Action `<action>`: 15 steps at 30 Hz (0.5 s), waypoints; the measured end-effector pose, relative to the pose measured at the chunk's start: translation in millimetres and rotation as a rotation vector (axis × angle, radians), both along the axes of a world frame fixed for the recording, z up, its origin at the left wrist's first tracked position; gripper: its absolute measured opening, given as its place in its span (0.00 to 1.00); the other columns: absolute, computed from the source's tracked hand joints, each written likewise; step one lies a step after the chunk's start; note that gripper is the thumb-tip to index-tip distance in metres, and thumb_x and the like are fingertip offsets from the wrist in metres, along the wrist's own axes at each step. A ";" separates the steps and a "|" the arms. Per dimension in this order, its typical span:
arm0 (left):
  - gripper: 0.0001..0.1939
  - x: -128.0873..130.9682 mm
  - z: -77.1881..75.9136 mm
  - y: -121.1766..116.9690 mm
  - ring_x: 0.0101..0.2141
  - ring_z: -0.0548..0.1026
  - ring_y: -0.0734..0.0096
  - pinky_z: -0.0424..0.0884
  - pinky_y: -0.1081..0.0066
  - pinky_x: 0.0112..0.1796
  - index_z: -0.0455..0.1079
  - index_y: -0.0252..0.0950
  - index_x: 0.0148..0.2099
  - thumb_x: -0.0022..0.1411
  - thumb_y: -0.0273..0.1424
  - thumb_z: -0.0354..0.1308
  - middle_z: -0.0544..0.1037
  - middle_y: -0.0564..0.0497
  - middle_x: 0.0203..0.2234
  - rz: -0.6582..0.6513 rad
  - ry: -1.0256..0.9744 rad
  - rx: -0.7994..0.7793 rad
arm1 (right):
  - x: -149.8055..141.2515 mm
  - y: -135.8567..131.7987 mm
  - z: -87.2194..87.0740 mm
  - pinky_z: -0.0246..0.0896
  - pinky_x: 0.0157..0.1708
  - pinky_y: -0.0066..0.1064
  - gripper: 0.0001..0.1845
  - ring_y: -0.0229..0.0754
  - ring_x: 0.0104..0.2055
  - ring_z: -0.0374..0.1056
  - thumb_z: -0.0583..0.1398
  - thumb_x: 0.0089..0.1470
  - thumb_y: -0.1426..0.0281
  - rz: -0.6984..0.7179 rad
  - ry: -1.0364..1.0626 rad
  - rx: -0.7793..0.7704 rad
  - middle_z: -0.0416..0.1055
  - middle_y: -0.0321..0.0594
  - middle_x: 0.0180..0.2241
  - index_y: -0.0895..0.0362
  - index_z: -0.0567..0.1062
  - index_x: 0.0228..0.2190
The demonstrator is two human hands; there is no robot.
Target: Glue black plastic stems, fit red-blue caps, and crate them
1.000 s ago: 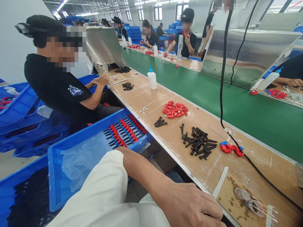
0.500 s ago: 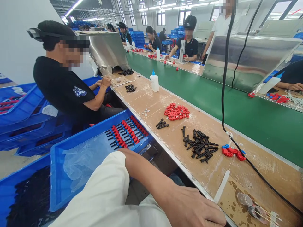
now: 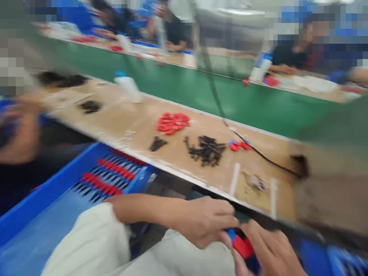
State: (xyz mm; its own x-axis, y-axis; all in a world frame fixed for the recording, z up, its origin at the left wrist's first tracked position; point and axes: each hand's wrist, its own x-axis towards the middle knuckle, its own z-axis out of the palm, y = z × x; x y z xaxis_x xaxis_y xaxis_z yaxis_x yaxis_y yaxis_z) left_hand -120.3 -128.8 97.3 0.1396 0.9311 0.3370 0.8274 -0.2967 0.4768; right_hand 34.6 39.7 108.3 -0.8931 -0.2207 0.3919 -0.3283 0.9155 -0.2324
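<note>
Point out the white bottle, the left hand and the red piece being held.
White bottle [image 3: 130, 89]: head view, on its body.
Left hand [image 3: 204, 221]: head view, back of hand.
Red piece [image 3: 243, 247]: head view, its middle.

A long worktable [image 3: 140, 130] with a tan, shiny surface and a pale edge runs diagonally, and I see it blurred. From its left end, I make out dark clusters [image 3: 90, 106], a white bottle [image 3: 130, 89] with a blue top, and small pale bits [image 3: 128, 135]. Near the middle lie a heap of red pieces [image 3: 173, 123], a small black bunch [image 3: 157, 143] and a larger black pile [image 3: 207, 150]. Farther right are red-and-blue pieces [image 3: 239, 145], a dark cable [image 3: 266, 161] and two white strips [image 3: 235, 179] with an unclear small cluster [image 3: 257, 183] between them.
</note>
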 end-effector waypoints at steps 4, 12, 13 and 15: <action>0.18 16.9 -14.4 -0.6 0.32 0.73 0.66 0.70 0.71 0.30 0.68 0.32 0.51 0.75 0.38 0.41 0.73 0.46 0.31 -0.069 -0.097 -0.069 | 32.6 -20.3 6.8 0.46 0.21 0.32 0.12 0.39 0.24 0.62 0.56 0.55 0.61 -0.109 -0.395 0.068 0.68 0.36 0.26 0.56 0.70 0.34; 0.20 71.0 -43.1 50.7 0.43 0.78 0.63 0.77 0.68 0.38 0.66 0.37 0.58 0.72 0.43 0.47 0.75 0.41 0.46 -0.270 -0.220 -0.248 | 167.0 -24.1 -5.5 0.59 0.32 0.31 0.10 0.39 0.33 0.64 0.56 0.58 0.63 -0.780 -0.395 -0.439 0.67 0.39 0.33 0.56 0.72 0.35; 0.20 75.6 -43.0 57.5 0.44 0.77 0.63 0.78 0.67 0.41 0.66 0.37 0.58 0.72 0.43 0.47 0.75 0.41 0.48 -0.270 -0.242 -0.273 | 191.7 -13.0 -5.3 0.60 0.35 0.31 0.10 0.39 0.34 0.65 0.54 0.61 0.64 -0.896 -0.345 -0.494 0.68 0.39 0.33 0.56 0.73 0.36; 0.18 82.3 -42.3 69.9 0.45 0.77 0.64 0.77 0.66 0.44 0.67 0.38 0.57 0.73 0.40 0.47 0.75 0.43 0.48 -0.293 -0.279 -0.341 | 243.2 21.2 -10.0 0.61 0.36 0.32 0.15 0.39 0.33 0.65 0.53 0.64 0.60 -1.172 -0.317 -0.486 0.68 0.40 0.33 0.56 0.74 0.36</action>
State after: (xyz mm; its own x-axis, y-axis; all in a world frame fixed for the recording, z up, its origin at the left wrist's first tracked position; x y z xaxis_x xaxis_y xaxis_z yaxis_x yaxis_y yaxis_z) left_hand -38.0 -58.9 55.0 0.3586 0.9298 0.0829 0.5608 -0.2856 0.7771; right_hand 277.8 60.9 98.3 -0.5245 0.8499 -0.0509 0.7317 0.4194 -0.5373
